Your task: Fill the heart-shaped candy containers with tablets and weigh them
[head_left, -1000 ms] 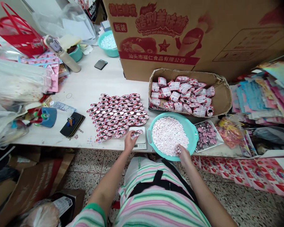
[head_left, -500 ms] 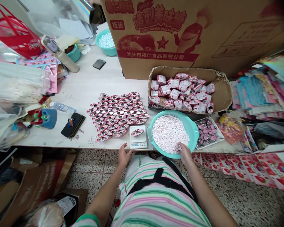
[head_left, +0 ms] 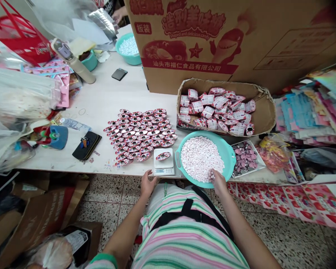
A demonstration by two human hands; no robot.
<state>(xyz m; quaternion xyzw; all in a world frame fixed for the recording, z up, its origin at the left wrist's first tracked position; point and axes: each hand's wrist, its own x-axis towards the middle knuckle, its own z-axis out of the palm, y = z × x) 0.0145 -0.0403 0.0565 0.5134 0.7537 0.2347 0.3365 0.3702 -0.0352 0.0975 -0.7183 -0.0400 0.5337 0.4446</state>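
My left hand [head_left: 148, 184] is at the table edge, thumb and fingers apart, with nothing in it. Just beside it stands a white digital scale [head_left: 164, 171] carrying one small oval container [head_left: 162, 156] with an open top. My right hand [head_left: 218, 181] dips its curled fingertips into the small pale pink candies [head_left: 200, 157] at the near side of a turquoise basin [head_left: 228, 164]. Its fingers are closed around some of them. Left of the scale, several more red-and-white oval containers [head_left: 140, 133] stand packed in rows, dark openings facing up.
Behind the basin is a cut-down cardboard box [head_left: 264, 112] of wrapped packs, before a large carton [head_left: 184, 80]. A tray of pink round caps [head_left: 245, 158] stands right of the basin. A black wallet [head_left: 86, 146], a bottle [head_left: 82, 71] and another turquoise basin [head_left: 130, 59] lie further left.
My view has shifted slightly, so the table's things sit a little differently in the picture. Both hands stay nearly in place. At the back, part of another person's hand shows more clearly.
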